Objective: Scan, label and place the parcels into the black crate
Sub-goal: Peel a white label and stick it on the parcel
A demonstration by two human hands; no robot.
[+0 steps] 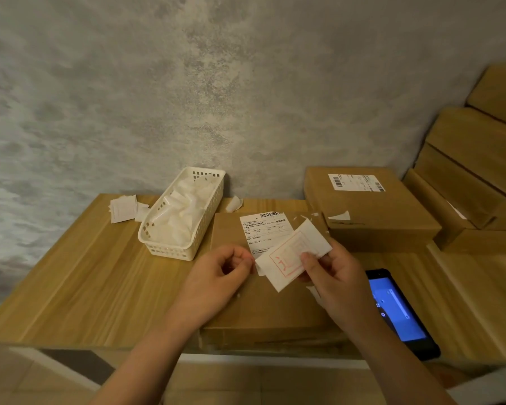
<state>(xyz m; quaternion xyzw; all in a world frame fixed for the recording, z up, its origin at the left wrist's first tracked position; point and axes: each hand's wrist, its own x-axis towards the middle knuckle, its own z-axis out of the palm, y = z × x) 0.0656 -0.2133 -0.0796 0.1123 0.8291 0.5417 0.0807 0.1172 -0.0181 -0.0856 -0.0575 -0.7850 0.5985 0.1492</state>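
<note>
Nearest: both forearms reach in over the front edge of the light wooden table (79, 276). Right hand (336, 283) pinches a small white sticker sheet with a red printed frame (293, 256), thumb on top. Left hand (221, 274) has its fingers curled, fingertips pinching at the sheet's left corner, apparently picking the backing away.

Under the hands: a flat brown cardboard parcel (263, 308) at the table's front edge, a white shipping label with barcode (265, 230) already on its top. Just right of it, a black handheld scanner with a lit blue screen (398, 311) lies flat.

Mid-table: white perforated plastic basket (184, 214) filled with white slips; loose peeled backing scraps (123, 209) beside it.

Far: a second labelled brown box (368, 206) by the wall, and a stack of plain brown cartons (473, 168) right. Black crate not in view.

Risks, judged: the sticker curling onto itself or a fingertip while peeling; landing crooked over the barcode.
</note>
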